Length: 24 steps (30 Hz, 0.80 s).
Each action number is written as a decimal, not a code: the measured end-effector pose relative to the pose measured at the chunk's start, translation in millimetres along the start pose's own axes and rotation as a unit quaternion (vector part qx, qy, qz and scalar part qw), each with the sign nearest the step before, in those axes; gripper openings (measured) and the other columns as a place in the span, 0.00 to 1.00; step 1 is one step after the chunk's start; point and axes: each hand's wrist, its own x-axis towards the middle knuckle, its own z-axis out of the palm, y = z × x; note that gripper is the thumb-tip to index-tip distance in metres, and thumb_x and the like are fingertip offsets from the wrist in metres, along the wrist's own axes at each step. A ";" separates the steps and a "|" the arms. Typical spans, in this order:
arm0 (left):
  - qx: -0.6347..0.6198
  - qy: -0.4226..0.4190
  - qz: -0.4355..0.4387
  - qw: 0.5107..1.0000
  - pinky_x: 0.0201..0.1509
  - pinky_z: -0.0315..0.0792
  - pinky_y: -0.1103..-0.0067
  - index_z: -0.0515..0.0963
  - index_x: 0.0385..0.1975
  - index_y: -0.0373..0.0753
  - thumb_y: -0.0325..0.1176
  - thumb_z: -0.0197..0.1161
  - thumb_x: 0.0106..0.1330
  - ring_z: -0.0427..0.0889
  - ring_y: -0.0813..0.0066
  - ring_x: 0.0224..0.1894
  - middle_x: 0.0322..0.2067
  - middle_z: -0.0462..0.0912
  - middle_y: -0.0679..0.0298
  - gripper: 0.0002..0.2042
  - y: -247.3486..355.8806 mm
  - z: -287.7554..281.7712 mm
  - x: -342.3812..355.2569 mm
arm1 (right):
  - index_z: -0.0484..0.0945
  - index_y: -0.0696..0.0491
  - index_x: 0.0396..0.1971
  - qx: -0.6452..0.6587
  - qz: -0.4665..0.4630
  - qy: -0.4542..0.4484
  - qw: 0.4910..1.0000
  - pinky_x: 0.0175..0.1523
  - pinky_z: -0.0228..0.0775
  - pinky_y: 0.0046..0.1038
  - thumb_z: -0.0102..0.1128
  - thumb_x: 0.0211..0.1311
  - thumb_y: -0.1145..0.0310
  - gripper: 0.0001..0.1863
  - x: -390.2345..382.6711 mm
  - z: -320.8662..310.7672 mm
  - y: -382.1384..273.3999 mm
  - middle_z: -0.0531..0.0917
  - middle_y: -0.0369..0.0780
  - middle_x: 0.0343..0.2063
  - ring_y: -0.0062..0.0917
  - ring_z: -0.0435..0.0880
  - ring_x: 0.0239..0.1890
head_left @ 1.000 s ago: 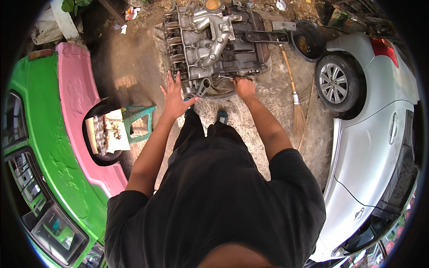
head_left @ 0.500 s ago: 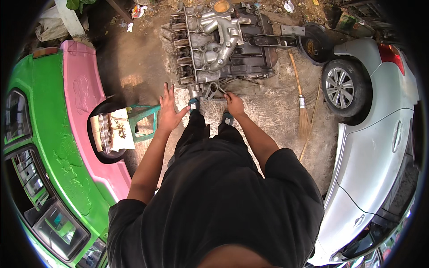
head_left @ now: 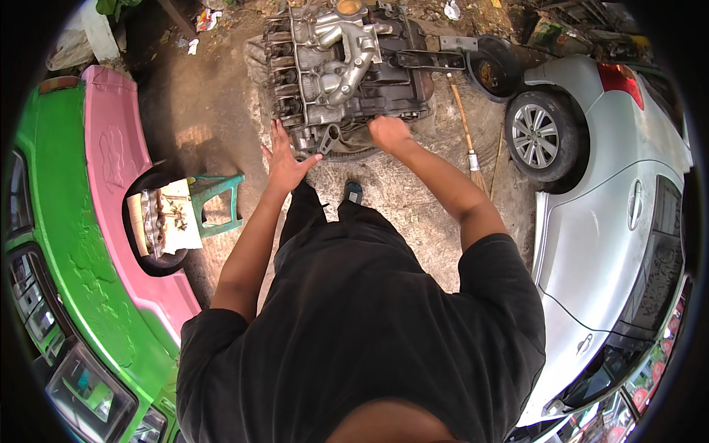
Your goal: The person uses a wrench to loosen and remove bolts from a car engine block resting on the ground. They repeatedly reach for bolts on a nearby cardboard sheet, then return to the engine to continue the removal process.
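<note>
A greasy metal engine (head_left: pixel 391 70) with a silver manifold (head_left: pixel 343 66) lies on the ground ahead of me. My left hand (head_left: pixel 282 159) is spread at its lower left corner, fingertips at the row of parts along that side and thumb beside a bracket with an oval opening (head_left: pixel 329 140). My right hand (head_left: pixel 389 133) is curled into a closed grip at the engine's near edge, right of the bracket; what it holds is hidden.
A green and pink vehicle (head_left: pixel 114 125) stands left, beside a teal stool (head_left: pixel 235 199) and cardboard with metal parts (head_left: pixel 181 218). A silver car (head_left: pixel 598 221) is on the right, near a broom (head_left: pixel 461 114) and a black pan (head_left: pixel 491 70) at the engine's bracket arm.
Since half a second ago my right hand has moved up and right onto the engine's edge, and my left hand has risen toward its corner. The thin tool seen earlier at my right fingers is now hidden.
</note>
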 end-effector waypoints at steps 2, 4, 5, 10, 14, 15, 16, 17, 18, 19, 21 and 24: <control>-0.001 0.005 -0.002 1.000 0.72 0.32 0.41 0.34 0.74 0.33 0.67 0.69 0.47 0.38 0.52 0.77 0.75 0.36 0.45 0.66 0.8 -0.4 -0.5 | 0.85 0.56 0.31 -0.013 0.001 0.012 1.000 0.43 0.81 0.38 0.54 0.56 0.72 0.10 -0.7 -0.4 -4.1 0.85 0.49 0.39 0.41 0.87 0.40; -0.001 0.010 -0.008 1.000 0.72 0.32 0.41 0.34 0.73 0.33 0.67 0.70 0.47 0.38 0.52 0.77 0.75 0.36 0.45 0.66 3.9 1.1 -0.2 | 0.85 0.56 0.31 -0.015 -0.001 0.031 0.999 0.42 0.81 0.37 0.54 0.56 0.72 0.10 0.6 2.4 -7.6 0.85 0.48 0.38 0.41 0.87 0.40; -0.007 0.011 -0.011 1.000 0.72 0.32 0.41 0.33 0.73 0.32 0.66 0.70 0.47 0.38 0.52 0.77 0.75 0.36 0.45 0.66 5.9 2.4 -0.6 | 0.85 0.56 0.31 -0.015 0.000 0.041 0.999 0.42 0.81 0.37 0.54 0.56 0.72 0.10 0.9 5.3 -9.0 0.85 0.48 0.38 0.40 0.87 0.40; -0.021 0.022 -0.029 0.999 0.71 0.33 0.39 0.29 0.74 0.36 0.57 0.73 0.48 0.38 0.51 0.77 0.75 0.35 0.47 0.65 15.6 6.2 -0.1 | 0.84 0.55 0.36 0.004 0.028 0.079 0.996 0.41 0.81 0.37 0.54 0.61 0.68 0.11 2.8 29.8 0.6 0.85 0.47 0.35 0.40 0.87 0.39; -0.012 0.005 -0.049 0.999 0.71 0.34 0.39 0.29 0.73 0.33 0.58 0.72 0.47 0.38 0.51 0.77 0.75 0.34 0.45 0.65 20.9 4.3 2.2 | 0.83 0.52 0.37 0.107 0.143 0.090 0.980 0.43 0.78 0.43 0.51 0.69 0.56 0.16 0.9 67.3 15.6 0.85 0.49 0.36 0.44 0.85 0.38; -0.011 0.000 -0.053 0.999 0.71 0.34 0.39 0.29 0.73 0.33 0.58 0.72 0.47 0.39 0.51 0.77 0.75 0.33 0.45 0.65 21.9 3.4 1.6 | 0.83 0.51 0.38 0.147 0.163 0.093 0.971 0.44 0.77 0.44 0.49 0.70 0.52 0.19 3.7 80.0 14.5 0.85 0.49 0.36 0.45 0.85 0.38; -0.006 -0.009 -0.061 0.998 0.71 0.34 0.39 0.29 0.73 0.33 0.57 0.72 0.47 0.39 0.51 0.77 0.75 0.33 0.46 0.65 22.5 2.4 1.2 | 0.83 0.50 0.39 0.188 0.182 0.094 0.961 0.44 0.77 0.45 0.48 0.70 0.49 0.21 7.4 93.7 11.6 0.85 0.49 0.36 0.46 0.85 0.39; -0.005 -0.011 -0.061 0.998 0.71 0.34 0.39 0.28 0.73 0.33 0.57 0.72 0.47 0.39 0.52 0.77 0.75 0.33 0.46 0.65 23.1 1.3 1.7 | 0.83 0.49 0.40 0.230 0.205 0.090 0.947 0.45 0.76 0.46 0.47 0.71 0.45 0.23 11.8 106.9 9.8 0.85 0.49 0.36 0.47 0.84 0.39; -0.001 -0.017 -0.064 0.998 0.71 0.34 0.39 0.28 0.73 0.34 0.56 0.72 0.47 0.39 0.52 0.77 0.75 0.33 0.46 0.65 23.7 0.4 2.0 | 0.83 0.49 0.43 0.264 0.239 0.068 0.932 0.45 0.74 0.46 0.46 0.72 0.46 0.23 18.4 121.4 1.9 0.85 0.50 0.34 0.48 0.83 0.40; 0.005 -0.022 -0.067 0.997 0.71 0.33 0.39 0.28 0.73 0.34 0.56 0.72 0.48 0.39 0.52 0.77 0.75 0.33 0.46 0.65 24.0 -0.7 1.8 | 0.82 0.50 0.43 0.320 0.246 0.072 0.912 0.45 0.74 0.46 0.45 0.72 0.46 0.24 24.5 136.2 -10.9 0.85 0.50 0.34 0.48 0.83 0.40; 0.009 -0.032 -0.077 0.996 0.71 0.33 0.39 0.27 0.73 0.34 0.55 0.71 0.48 0.39 0.53 0.77 0.75 0.33 0.47 0.65 25.2 -1.9 2.8 | 0.82 0.51 0.43 0.425 0.266 0.077 0.862 0.45 0.74 0.47 0.43 0.73 0.46 0.25 34.7 160.6 -39.4 0.85 0.49 0.34 0.49 0.83 0.40; 0.010 -0.039 -0.084 0.996 0.71 0.33 0.39 0.27 0.73 0.34 0.56 0.71 0.47 0.36 0.54 0.78 0.75 0.33 0.48 0.65 26.9 -3.9 3.1 | 0.81 0.53 0.44 0.543 0.303 0.109 0.776 0.45 0.72 0.47 0.43 0.74 0.46 0.26 45.6 175.4 -77.0 0.84 0.51 0.36 0.49 0.82 0.41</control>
